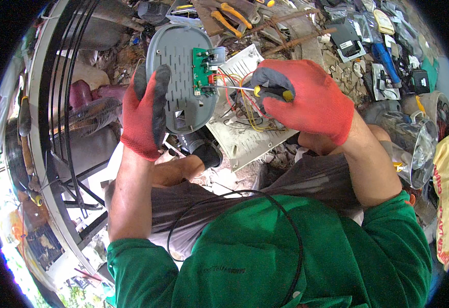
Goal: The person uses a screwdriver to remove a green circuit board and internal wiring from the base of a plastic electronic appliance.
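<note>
My left hand [147,110], in a red glove with dark fingers, grips the left edge of a grey oval plastic cover [175,95] with rows of slots. A green circuit board [200,72] sits on the cover's right side, with red, yellow and dark wires running off it. My gloved right hand [306,97] is closed round the yellow-and-black handle of a screwdriver [242,89]. Its thin shaft points left, and the tip is at the lower part of the board. Below the wires lies a white plastic housing [255,138], partly hidden by my right hand.
Orange-handled pliers [227,23] lie on the ground ahead. Electronic scraps, a black device [345,38] and a blue tube [387,64] are strewn at the far right. A clear plastic container [414,149] stands by my right arm. A metal frame [45,128] rises at the left.
</note>
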Available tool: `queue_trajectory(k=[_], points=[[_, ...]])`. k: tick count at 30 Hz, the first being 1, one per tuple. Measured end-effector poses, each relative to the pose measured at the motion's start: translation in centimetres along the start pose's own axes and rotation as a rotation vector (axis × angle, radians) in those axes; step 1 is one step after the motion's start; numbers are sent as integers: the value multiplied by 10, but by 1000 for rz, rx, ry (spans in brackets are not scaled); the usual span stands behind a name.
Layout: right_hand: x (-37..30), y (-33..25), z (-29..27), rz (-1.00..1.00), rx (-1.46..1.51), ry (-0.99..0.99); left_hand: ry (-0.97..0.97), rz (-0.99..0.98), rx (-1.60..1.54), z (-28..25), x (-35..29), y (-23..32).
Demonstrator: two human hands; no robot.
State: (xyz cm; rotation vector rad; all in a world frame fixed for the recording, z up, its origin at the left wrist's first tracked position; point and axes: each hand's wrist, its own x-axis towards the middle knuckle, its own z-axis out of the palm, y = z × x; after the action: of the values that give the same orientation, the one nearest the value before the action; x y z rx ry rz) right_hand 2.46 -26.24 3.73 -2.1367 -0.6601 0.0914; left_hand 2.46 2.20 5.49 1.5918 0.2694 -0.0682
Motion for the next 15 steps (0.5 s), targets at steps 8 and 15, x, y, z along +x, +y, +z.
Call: queue_trajectory(k=[8,15], points=[[2,1,1,20,40,-9,41,12,86,-1,1,-5],[1,2,-2,6,40,11,-9,13,120,1,0,0]])
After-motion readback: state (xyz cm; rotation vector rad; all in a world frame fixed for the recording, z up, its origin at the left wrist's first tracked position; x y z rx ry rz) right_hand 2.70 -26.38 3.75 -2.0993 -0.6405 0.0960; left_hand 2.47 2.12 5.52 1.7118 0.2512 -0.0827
